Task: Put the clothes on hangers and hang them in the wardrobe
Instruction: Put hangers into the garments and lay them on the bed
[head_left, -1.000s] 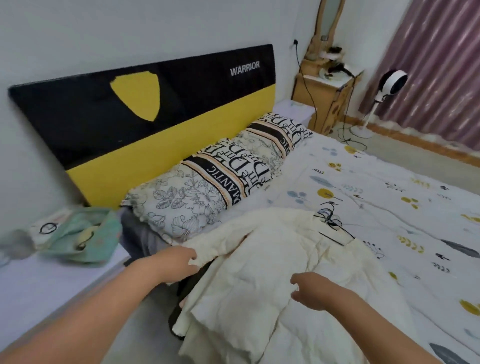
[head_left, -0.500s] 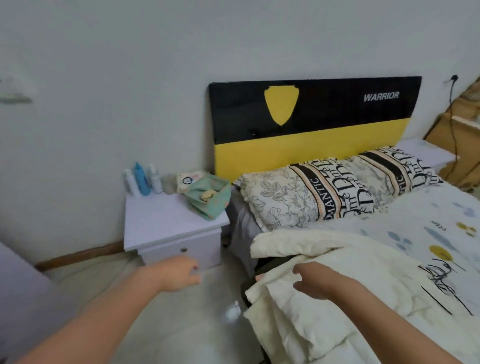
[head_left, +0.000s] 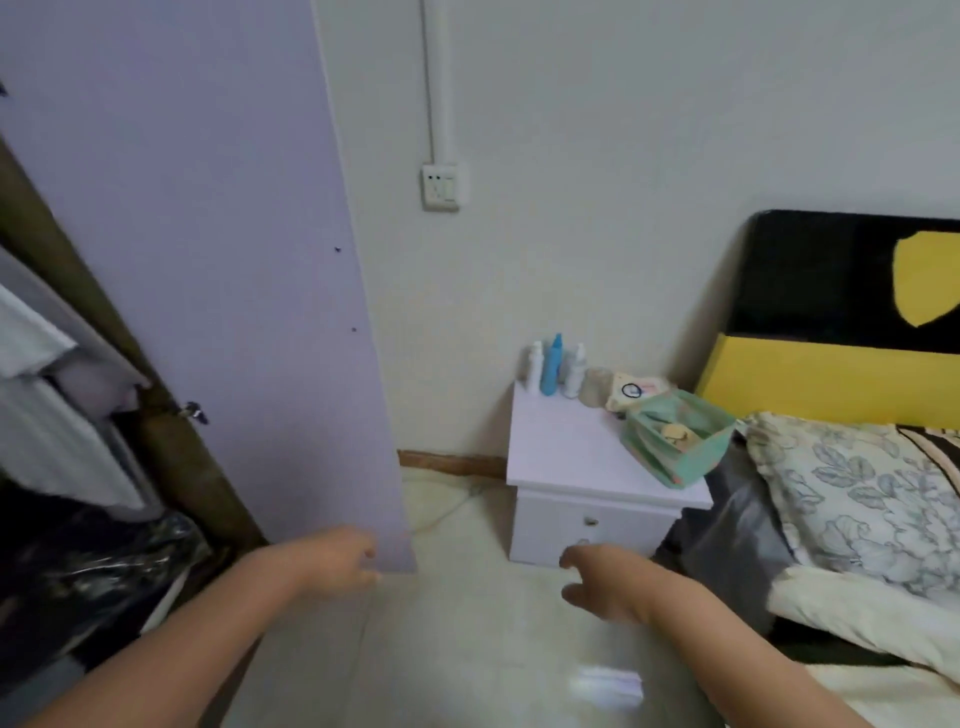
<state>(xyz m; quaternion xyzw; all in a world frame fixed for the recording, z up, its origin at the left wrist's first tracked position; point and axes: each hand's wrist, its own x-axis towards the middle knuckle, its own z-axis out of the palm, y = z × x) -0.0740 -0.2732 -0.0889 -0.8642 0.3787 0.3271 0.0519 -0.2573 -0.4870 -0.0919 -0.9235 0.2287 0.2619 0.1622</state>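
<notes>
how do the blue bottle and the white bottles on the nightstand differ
The blue bottle is bright blue, while the white bottles are pale, nearly matching the wall. The blue bottle stands taller than the white bottles and sits between them, one white bottle on each side. All stand upright in a row at the back of the white nightstand, against the wall.

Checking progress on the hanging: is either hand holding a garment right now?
No. The left hand and right hand both hang empty over the floor, with the cream garment lying on the bed.
</notes>
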